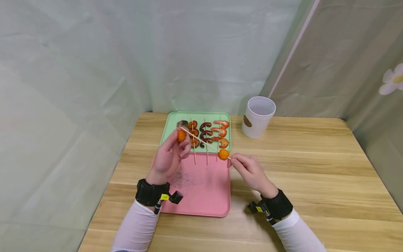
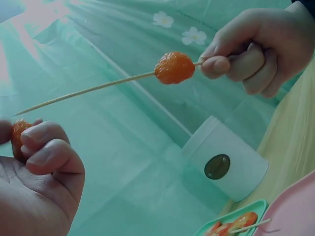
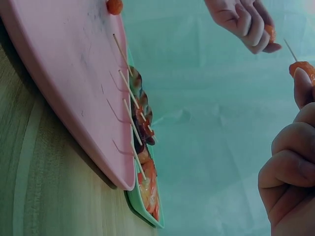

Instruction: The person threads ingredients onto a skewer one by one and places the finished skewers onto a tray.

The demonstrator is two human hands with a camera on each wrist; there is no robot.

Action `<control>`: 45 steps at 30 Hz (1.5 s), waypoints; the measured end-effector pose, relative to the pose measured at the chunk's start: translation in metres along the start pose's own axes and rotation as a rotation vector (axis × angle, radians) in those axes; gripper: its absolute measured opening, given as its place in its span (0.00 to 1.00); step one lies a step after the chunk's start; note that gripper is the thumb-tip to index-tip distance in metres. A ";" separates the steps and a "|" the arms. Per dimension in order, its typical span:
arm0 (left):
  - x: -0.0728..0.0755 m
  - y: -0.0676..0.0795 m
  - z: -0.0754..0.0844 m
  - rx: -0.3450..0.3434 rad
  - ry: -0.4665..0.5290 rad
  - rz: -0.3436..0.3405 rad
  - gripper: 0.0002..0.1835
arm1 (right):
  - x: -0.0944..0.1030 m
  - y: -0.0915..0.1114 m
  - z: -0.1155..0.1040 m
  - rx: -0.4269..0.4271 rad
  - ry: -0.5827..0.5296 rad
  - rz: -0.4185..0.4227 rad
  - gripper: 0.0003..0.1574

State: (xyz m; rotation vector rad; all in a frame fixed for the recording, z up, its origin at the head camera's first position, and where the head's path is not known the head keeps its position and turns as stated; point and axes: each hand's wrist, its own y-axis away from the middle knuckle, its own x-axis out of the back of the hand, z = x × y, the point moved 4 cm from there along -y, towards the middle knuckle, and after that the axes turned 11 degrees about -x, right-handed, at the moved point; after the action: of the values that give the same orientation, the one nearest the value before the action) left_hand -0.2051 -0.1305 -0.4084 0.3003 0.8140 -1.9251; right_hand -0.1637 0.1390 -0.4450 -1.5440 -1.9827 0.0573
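Observation:
My left hand pinches an orange ball between thumb and fingers, above the far part of the pink tray. Between finger and thumb, my right hand holds the blunt end of a thin bamboo skewer. One orange ball is threaded on it, close to the right fingertips. The skewer slants towards the left hand, and its pointed tip lies just above the held ball, apart from it in the left wrist view. Another orange ball rests on the pink tray in the right wrist view.
Behind the pink tray, a green tray holds skewers of shrimp, dark curled pieces and round brown slices. Several skewer ends overhang the pink tray. A white bin stands to the right, near the curtain.

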 end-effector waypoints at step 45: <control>-0.004 0.002 -0.004 -0.149 -0.316 0.093 0.15 | -0.015 -0.001 -0.004 -0.032 0.124 -0.082 0.13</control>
State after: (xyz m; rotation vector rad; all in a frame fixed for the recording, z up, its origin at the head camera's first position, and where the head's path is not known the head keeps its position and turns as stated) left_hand -0.2025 -0.1260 -0.4100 -0.0558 0.7135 -1.7566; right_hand -0.1605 0.1243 -0.4476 -1.4482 -1.9547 -0.1011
